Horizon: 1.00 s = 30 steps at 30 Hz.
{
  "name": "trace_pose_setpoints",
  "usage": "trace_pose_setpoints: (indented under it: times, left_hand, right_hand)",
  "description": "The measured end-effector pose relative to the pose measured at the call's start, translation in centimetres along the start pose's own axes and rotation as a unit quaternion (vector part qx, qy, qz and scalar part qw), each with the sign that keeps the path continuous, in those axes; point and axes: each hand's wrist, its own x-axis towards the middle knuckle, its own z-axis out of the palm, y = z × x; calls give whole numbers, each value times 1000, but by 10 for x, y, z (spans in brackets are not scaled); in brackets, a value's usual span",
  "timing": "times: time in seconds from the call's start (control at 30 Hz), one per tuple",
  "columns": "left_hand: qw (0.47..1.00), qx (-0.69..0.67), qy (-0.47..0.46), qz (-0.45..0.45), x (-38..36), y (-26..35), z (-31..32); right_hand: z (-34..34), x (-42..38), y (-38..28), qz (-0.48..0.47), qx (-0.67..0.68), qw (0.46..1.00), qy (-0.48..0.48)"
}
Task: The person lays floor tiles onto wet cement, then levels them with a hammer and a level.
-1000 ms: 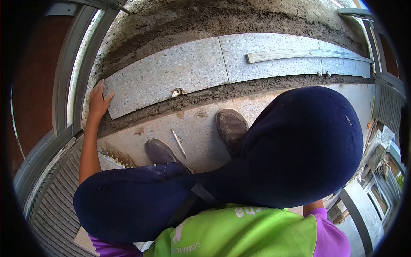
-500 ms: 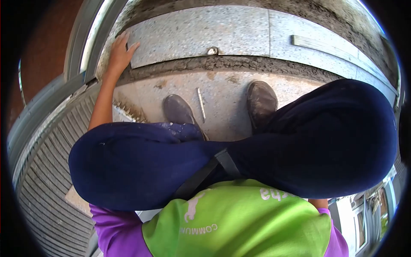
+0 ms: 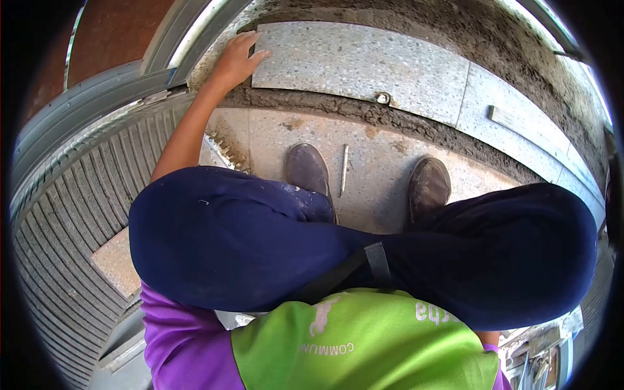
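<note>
My left hand point(image 3: 236, 62) reaches forward to the left end of a speckled stone slab point(image 3: 357, 58). Its fingers and thumb are spread, with the thumb touching or just over the slab's end. A small dark patch shows between thumb and fingers; I cannot make out what it is. The slab lies on a bed of wet mortar point(image 3: 312, 104), which shows along its near edge. A small round object point(image 3: 383, 98) sits at that edge. My right hand is hidden behind my right leg; only a bit of forearm point(image 3: 489, 337) shows.
A pencil-like stick point(image 3: 344, 170) lies between my shoes on the lower step point(image 3: 260, 140). A flat bar point(image 3: 520, 123) rests on the adjoining slab point(image 3: 491, 97). Left are a grey door frame point(image 3: 97, 91), ribbed matting point(image 3: 71, 208) and a loose tile piece point(image 3: 120, 260).
The camera view has turned, so the slab, step and shoes appear farther right and mostly lower. My left hand stays at the slab's left end, its fingers still spread.
</note>
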Motion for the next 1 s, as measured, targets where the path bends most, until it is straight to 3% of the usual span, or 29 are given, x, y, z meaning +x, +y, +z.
trace_pose_setpoints:
  times: [0.23, 0.4, 0.67, 0.77, 0.8, 0.93, 1.0]
  left_hand:
    - [993, -17, -104, 57, 6, 5, -37]
    - [980, -72, -181, 28, 5, 33, -40]
    - [919, -191, -346, 15, -35, 127, -71]
    - [919, -163, -357, 40, -62, 137, -108]
    - [921, -141, -359, 50, -75, 137, -125]
    - [895, -213, -379, -98, -138, 134, -202]
    - [892, -235, -358, -147, -183, 126, -227]
  right_hand:
    - [0, -6, -2, -1, -23, 999, -23]
    - [0, -24, -3, 8, -35, 998, -53]
    - [-33, -51, -35, 12, -32, 994, -107]
    - [-42, -60, -56, -20, -17, 996, -81]
    - [-44, -66, -60, -48, -8, 998, -25]
    - [-101, -154, -83, -111, 76, 986, 102]
    - [-131, -212, -77, -129, 111, 984, 57]
